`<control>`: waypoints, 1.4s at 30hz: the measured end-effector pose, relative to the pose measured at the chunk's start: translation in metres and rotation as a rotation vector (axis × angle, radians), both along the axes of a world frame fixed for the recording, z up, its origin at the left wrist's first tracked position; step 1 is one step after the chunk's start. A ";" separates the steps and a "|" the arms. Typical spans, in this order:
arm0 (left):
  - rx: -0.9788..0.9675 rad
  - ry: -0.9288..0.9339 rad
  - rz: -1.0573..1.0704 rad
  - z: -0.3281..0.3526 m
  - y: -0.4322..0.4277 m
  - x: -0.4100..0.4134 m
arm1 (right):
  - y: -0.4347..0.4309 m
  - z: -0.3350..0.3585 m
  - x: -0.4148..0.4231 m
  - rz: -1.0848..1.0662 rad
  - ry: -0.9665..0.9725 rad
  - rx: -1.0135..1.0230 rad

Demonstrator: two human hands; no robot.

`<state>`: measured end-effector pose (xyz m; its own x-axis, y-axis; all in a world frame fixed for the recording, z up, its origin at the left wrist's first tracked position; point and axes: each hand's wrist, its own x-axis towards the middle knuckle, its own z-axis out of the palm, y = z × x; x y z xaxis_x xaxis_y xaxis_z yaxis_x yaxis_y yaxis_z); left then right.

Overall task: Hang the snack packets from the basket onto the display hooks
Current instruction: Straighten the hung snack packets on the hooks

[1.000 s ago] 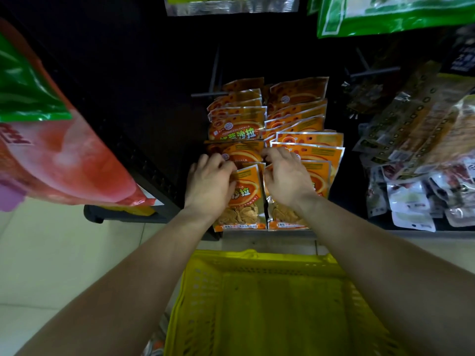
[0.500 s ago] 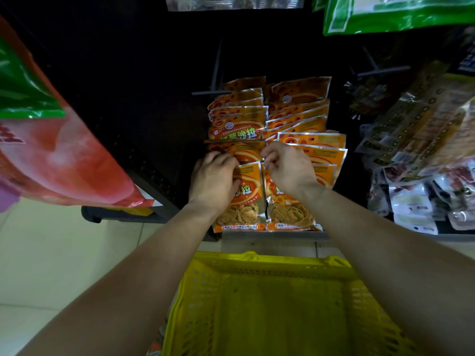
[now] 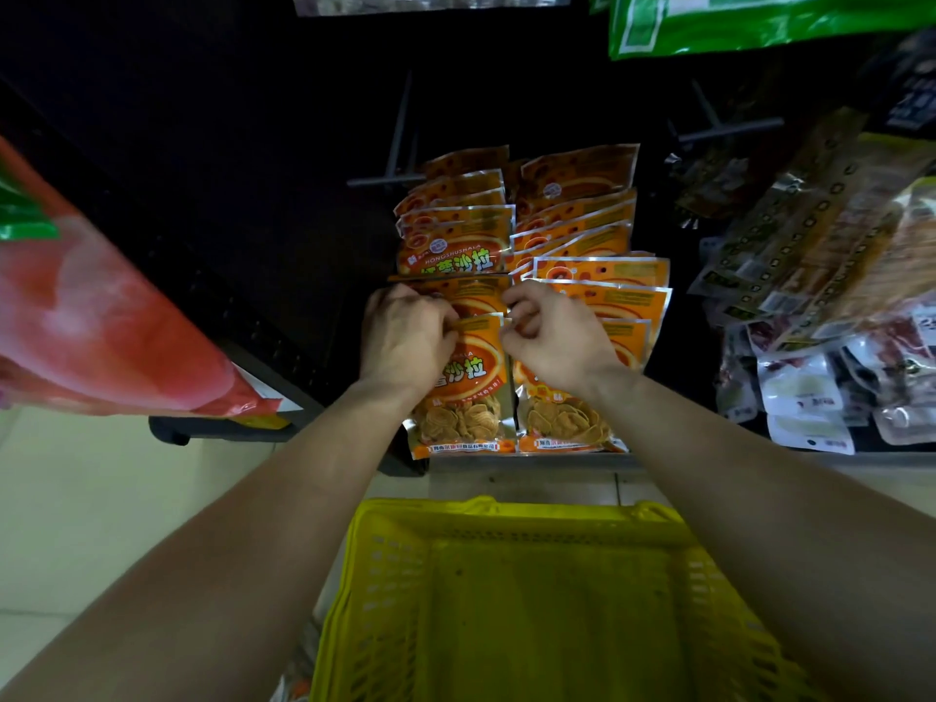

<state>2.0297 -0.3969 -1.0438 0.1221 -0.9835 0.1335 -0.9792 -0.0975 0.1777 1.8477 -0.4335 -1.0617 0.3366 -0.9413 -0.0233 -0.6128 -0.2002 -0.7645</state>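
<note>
Orange snack packets hang in two columns on the dark display. The front left packet (image 3: 468,392) shows chips through its clear lower part. My left hand (image 3: 405,339) pinches its top left edge, and my right hand (image 3: 549,336) pinches its top right corner. Beside it hangs the front right packet (image 3: 562,423), partly behind my right wrist. More orange packets (image 3: 456,245) overlap behind, up to a bare hook (image 3: 385,180). The yellow basket (image 3: 506,519) stands below on the floor; no packets show in the part of it I see.
A large red and green bag (image 3: 101,321) hangs at the left. Dark and clear-wrapped snack packets (image 3: 820,296) crowd the hooks at the right. Green bags (image 3: 759,17) hang above. A second bare hook (image 3: 729,131) sticks out at upper right. Pale floor tiles (image 3: 76,499) lie at the left.
Both hands have come to the top edge of the front left packet and pinch its two corners. The right hand has left the right packet, which now hangs straight.
</note>
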 end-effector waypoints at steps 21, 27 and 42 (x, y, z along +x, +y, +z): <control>-0.057 -0.062 -0.004 0.000 0.000 0.000 | 0.030 -0.008 -0.003 0.057 0.215 -0.175; -0.057 -0.030 -0.009 0.001 0.001 0.000 | 0.063 -0.040 0.017 0.424 0.318 0.129; -0.130 0.045 0.008 -0.020 -0.005 0.004 | 0.053 -0.081 0.048 0.503 0.477 0.138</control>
<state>2.0336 -0.4023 -1.0643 0.1388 -0.9572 0.2539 -0.9692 -0.0787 0.2334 1.8954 -0.3808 -1.1427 0.6536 -0.6521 -0.3842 -0.7457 -0.4680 -0.4743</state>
